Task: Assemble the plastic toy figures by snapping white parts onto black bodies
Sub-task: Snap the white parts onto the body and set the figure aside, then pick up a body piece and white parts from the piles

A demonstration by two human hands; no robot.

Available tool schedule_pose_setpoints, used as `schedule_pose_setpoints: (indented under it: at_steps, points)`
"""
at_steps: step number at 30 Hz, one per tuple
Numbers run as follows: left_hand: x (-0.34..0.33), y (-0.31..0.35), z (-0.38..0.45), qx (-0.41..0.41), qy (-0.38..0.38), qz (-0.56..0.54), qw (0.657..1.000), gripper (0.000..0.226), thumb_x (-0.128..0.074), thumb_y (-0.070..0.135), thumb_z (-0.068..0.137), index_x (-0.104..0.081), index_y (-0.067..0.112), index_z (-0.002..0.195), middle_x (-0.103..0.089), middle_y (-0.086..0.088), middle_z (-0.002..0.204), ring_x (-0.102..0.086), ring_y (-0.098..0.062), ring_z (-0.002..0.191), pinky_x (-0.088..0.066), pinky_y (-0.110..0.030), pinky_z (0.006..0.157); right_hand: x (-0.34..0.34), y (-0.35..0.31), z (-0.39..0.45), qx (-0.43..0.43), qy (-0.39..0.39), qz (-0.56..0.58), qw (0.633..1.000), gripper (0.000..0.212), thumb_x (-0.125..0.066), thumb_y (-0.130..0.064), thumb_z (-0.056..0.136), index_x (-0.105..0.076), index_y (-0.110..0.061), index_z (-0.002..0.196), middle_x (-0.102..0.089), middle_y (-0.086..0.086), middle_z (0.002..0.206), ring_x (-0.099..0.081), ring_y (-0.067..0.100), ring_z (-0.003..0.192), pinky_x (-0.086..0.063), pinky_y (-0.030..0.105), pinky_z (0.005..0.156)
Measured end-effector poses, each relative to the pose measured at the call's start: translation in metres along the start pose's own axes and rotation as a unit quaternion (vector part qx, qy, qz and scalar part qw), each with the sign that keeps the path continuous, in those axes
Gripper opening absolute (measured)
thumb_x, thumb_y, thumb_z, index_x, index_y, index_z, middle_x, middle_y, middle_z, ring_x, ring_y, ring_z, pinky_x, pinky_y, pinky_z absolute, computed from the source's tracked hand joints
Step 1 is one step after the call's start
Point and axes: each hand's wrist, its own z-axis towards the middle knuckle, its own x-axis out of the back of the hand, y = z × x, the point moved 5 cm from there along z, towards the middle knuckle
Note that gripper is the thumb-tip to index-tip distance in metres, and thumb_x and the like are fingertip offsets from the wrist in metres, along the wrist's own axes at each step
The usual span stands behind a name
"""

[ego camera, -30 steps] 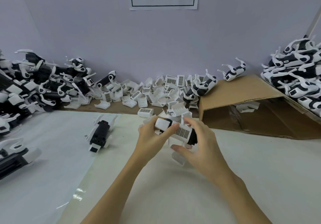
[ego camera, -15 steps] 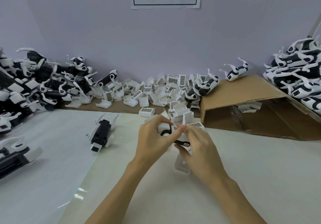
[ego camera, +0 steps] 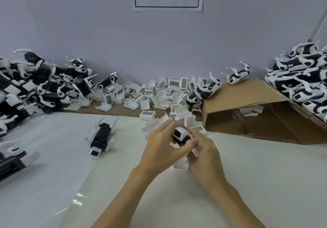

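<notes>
Both hands meet just in front of the loose heap of small white plastic shell parts (ego camera: 159,95) at the back of the pale desk (ego camera: 265,174). The left hand (ego camera: 161,150) curls its fingers round the black-and-white plastic toy figure (ego camera: 182,136), and the right hand (ego camera: 205,155) closes on the same figure from the other side, thumb lying across its near flank. So each grip is clamped on the figure, which is held just above the desk, its white snout-like end pointing up and away from the person.

The step in hand looks like seating a white part on the black body. To do it well, I would keep the left grip steady as the anchor and press with the right thumb squarely over the clip, not at a corner, so both sides catch together. Whether the part is fully home cannot be told; the fingers hide the seam.

A second, unfinished black body with white legs (ego camera: 101,137) lies on the desk to the left of the heap's near edge, likely next. The brown cardboard sheet (ego camera: 247,97) right of the heap carries finished figures.
</notes>
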Motion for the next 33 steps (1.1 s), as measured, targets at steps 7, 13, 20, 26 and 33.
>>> schedule_pose_setpoints:
  at_steps: [7,13,20,26,33]
  points:
    - [0.005,-0.005,0.003,-0.022,-0.017,-0.036,0.999,0.032,-0.046,0.021,0.115,-0.076,0.01,0.112,-0.072,0.006,0.109,-0.069,-0.016,0.102,-0.054,-0.031,0.085,0.004,0.004,0.004,-0.01,-0.013,0.004,1.0,0.062,-0.08,-0.007,0.087,-0.059,-0.021,0.144,-0.069,-0.003,0.132,-0.063,0.019,0.119,-0.053,0.041,0.103]
    - [-0.006,-0.016,-0.001,0.055,-0.077,-0.035,0.995,0.036,-0.065,0.071,0.095,-0.066,0.043,0.117,-0.07,0.015,0.099,-0.066,-0.016,0.083,-0.054,-0.027,0.072,0.009,-0.001,0.007,0.045,0.027,-0.072,0.996,0.063,-0.077,-0.006,0.089,-0.057,-0.027,0.145,-0.06,-0.011,0.131,-0.054,0.014,0.124,-0.046,0.04,0.108]
    - [0.014,-0.042,0.006,0.197,0.009,-0.161,0.967,0.025,-0.068,0.061,0.097,-0.074,0.037,0.1,-0.074,0.001,0.078,-0.066,-0.016,0.067,-0.049,-0.02,0.061,0.004,0.008,0.011,-0.19,-0.165,0.328,0.911,0.05,-0.059,-0.051,0.098,-0.051,-0.04,0.146,-0.063,-0.024,0.134,-0.062,0.006,0.128,-0.054,0.034,0.105]
    - [0.017,-0.06,0.0,0.288,-0.048,-0.207,0.934,0.055,-0.047,0.064,0.097,-0.072,0.021,0.12,-0.077,-0.015,0.087,-0.07,-0.04,0.074,-0.055,-0.037,0.069,0.004,0.014,0.011,-0.312,-0.201,0.415,0.831,0.047,-0.063,-0.044,0.1,-0.074,-0.002,0.118,-0.071,0.026,0.109,-0.072,0.039,0.098,-0.06,0.054,0.09]
    - [0.046,-0.072,0.007,0.228,0.127,-0.051,0.964,0.02,-0.054,0.051,0.108,-0.067,0.035,0.108,-0.075,0.006,0.098,-0.071,-0.021,0.089,-0.053,-0.032,0.072,0.134,0.028,0.133,-0.199,0.089,0.716,0.663,0.028,-0.06,-0.029,0.1,-0.055,-0.009,0.12,-0.054,0.022,0.124,-0.062,0.033,0.117,-0.048,0.053,0.112]
